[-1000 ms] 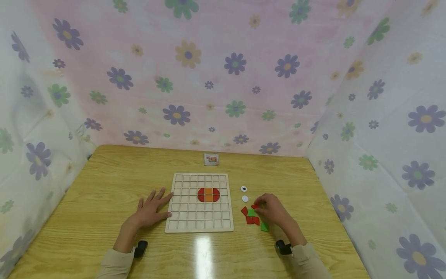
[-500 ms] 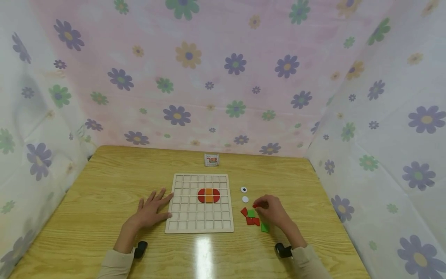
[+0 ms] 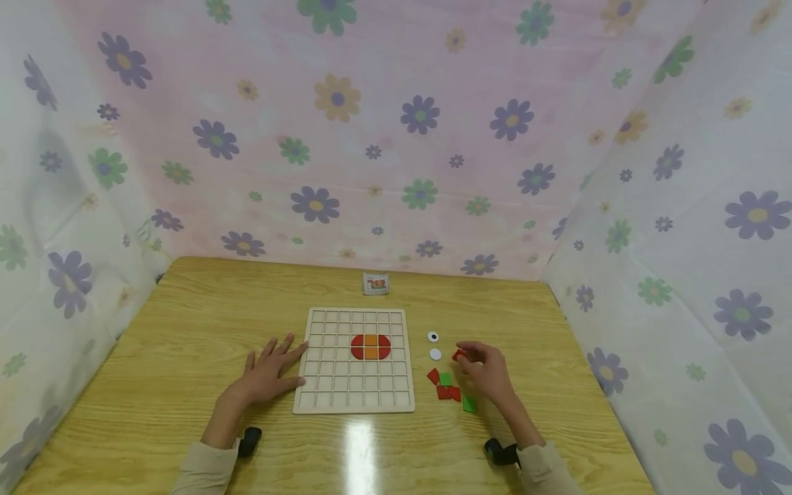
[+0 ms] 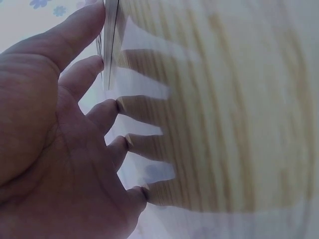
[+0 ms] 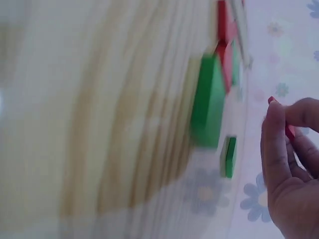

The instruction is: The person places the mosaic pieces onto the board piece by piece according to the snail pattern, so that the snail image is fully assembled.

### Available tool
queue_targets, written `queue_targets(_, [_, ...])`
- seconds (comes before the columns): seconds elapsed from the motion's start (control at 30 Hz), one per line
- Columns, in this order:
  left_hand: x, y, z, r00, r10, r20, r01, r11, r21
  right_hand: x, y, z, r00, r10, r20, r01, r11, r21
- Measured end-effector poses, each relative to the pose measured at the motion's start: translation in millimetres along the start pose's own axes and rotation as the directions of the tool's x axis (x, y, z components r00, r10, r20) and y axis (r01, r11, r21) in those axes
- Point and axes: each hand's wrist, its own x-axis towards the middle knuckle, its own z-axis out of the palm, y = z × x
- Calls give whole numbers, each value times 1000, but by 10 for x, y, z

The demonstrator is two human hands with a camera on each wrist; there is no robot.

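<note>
My left hand (image 3: pixel 266 375) lies with spread fingers on the table, its thumb and index fingertips touching the left edge of the wooden grid board (image 3: pixel 322 399). In the left wrist view the same hand (image 4: pixel 60 129) has its fingertips down on the tabletop. Red and orange tiles (image 3: pixel 370 340) form a rounded shape in the board's cells. To the right of the board, my right hand (image 3: pixel 491 371) pinches a red tile (image 3: pixel 458 355) between thumb and fingers. That red tile (image 5: pixel 290 131) is partly covered by the fingers in the right wrist view.
Loose red tiles (image 3: pixel 443 392) and green tiles (image 3: pixel 469 403) lie near the right hand. Above them are an eye disc (image 3: pixel 433 337) and a plain white disc (image 3: pixel 436 354). A small picture card (image 3: pixel 375 283) lies behind the board. Flowered cloth (image 3: pixel 359 165) encloses the table.
My right hand has shifted slightly away from the loose tiles, toward the back of the table, carrying the red tile. My left hand and the board stay in place.
</note>
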Motion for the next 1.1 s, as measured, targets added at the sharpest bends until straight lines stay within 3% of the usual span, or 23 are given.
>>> queue_targets(0.17, [-2,-6,1,1000,-2,-2,2,1000,1,-79,-78,102,998,49,31,-50,998,30])
queue_targets(0.33, [-11,-1,8,1000,-7,4,7,1000,8,-186,-158,236,996,80,50,-88,982,169])
queue_targets(0.47, [-6,-1,6,1000,0,7,0,1000,-3,-225,-191,310,995,31,96,-53,970,238])
queue_targets(0.73, [16,-29,12,1000,-3,5,3,1000,6,-249,-238,405,979,-85,187,57,987,149])
queue_targets(0.97, [14,-14,6,1000,-1,-1,1,1000,6,-249,-251,489,977,-60,203,11,973,233])
queue_targets(1.1, [8,-1,3,1000,-2,-1,2,1000,12,-242,-257,519,970,-104,221,48,968,247])
